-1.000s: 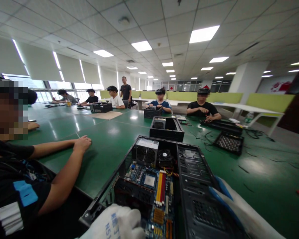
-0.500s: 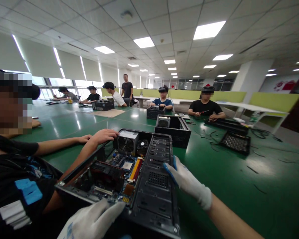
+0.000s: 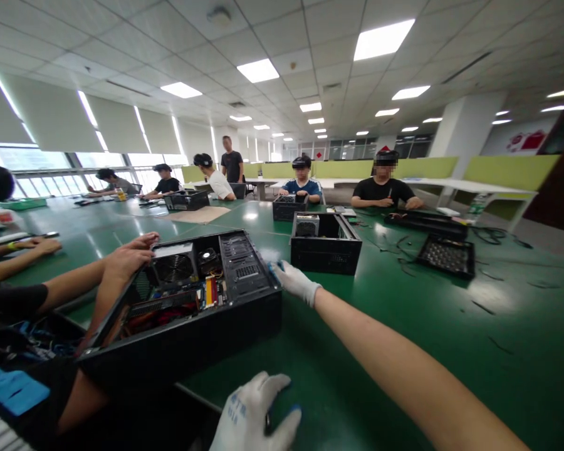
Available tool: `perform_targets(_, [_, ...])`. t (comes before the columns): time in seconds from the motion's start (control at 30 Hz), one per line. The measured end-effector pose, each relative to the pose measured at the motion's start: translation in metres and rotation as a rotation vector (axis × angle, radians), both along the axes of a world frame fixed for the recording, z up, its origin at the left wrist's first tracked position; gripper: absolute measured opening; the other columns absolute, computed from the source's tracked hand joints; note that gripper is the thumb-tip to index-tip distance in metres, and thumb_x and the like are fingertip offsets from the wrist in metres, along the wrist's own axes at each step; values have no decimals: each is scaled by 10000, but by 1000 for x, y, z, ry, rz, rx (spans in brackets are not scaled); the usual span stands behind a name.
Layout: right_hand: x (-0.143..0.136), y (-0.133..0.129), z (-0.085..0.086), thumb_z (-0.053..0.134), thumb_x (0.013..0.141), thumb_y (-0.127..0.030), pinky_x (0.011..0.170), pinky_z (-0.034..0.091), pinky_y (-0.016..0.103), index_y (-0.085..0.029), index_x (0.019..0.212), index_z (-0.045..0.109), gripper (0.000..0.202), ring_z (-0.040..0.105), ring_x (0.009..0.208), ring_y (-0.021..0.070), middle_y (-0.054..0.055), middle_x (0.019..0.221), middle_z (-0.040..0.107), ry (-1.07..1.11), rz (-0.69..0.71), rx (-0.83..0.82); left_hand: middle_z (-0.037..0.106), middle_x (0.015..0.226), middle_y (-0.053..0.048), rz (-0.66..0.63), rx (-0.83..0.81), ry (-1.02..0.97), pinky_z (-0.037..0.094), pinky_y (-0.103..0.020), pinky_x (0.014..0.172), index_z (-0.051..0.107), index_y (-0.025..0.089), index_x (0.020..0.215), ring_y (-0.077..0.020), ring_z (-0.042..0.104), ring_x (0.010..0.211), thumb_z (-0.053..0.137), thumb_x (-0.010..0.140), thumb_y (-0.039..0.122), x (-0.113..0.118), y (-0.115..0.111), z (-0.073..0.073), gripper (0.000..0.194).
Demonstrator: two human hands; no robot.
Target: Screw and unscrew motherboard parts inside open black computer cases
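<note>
A black computer case [image 3: 244,313] lies open-side up at the left, tilted toward the table's near left edge. Inside it I can make out a power supply [image 3: 173,262], a small fan [image 3: 208,255] and memory slots [image 3: 210,290]. My right hand [image 3: 297,282], in a white glove with blue fingertips, has its fingers at the case's right rim. Nearer to me, my left hand [image 3: 256,410], gloved alike, is off the case with thumb and fingers apart. A co-worker's hands [image 3: 129,255] rest at the case's far left corner.
A second open case [image 3: 326,250] stands beyond my right hand on the green table [image 3: 404,326]. Farther right lie a black perforated panel [image 3: 446,255], cables [image 3: 502,237] and loose strips. Several people sit around the table, some with cases; another person stands behind.
The computer case has shifted left and away from me and turned. My right hand has stayed at its rim. My left hand has come off its near edge and moved right.
</note>
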State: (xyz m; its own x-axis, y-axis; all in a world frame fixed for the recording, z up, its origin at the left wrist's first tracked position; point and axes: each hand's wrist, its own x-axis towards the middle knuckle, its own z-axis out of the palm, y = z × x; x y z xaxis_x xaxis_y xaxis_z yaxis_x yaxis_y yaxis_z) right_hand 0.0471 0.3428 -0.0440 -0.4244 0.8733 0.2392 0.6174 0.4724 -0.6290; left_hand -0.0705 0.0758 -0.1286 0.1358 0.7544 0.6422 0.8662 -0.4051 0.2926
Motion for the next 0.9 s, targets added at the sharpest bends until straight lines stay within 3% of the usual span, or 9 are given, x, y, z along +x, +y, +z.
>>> perform_targets(0.17, [45,42,2,522,931,-578,1169,324,435,-53,1552,392,823,432,1425,372,258,1546,465,-303,-216,133,782,1028,-52,49,-95,-134,646,-288,785,727,289,1129,-222,768,921,552,958,616,2,22,-45,409])
perform_targets(0.33, [102,91,12,534,909,-544,1193,238,511,-44,1578,324,861,248,1512,414,265,1638,306,-547,-402,244,763,920,-42,66,-70,-205,618,-251,693,707,267,1080,-180,751,763,564,976,521,11,39,-63,310])
perform_targets(0.47, [128,119,16,536,897,-576,1169,266,465,-69,1561,362,853,349,1469,384,250,1594,394,-681,-448,257,743,878,-40,131,-46,-232,600,-264,683,684,257,1051,-178,735,718,542,991,483,17,44,-68,273])
perform_targets(0.57, [133,130,17,514,905,-596,1085,343,459,-87,1511,439,795,488,1346,374,251,1457,542,-738,-456,268,733,859,-40,180,-9,-219,588,-271,668,680,257,1022,-186,731,716,532,991,473,19,43,-69,264])
perform_targets(0.67, [132,135,20,487,921,-603,1006,378,472,-119,1423,539,699,562,1234,377,236,1331,627,-774,-463,275,710,811,-30,189,-18,-203,570,-260,626,675,252,998,-177,713,671,528,988,438,21,42,-67,237])
perform_targets(0.9, [134,131,33,474,941,-622,917,404,442,-147,1285,640,609,605,1160,361,208,1256,681,-820,-419,279,718,840,-29,178,-64,-163,582,-260,677,663,244,1015,-175,726,717,549,978,378,18,40,-56,179])
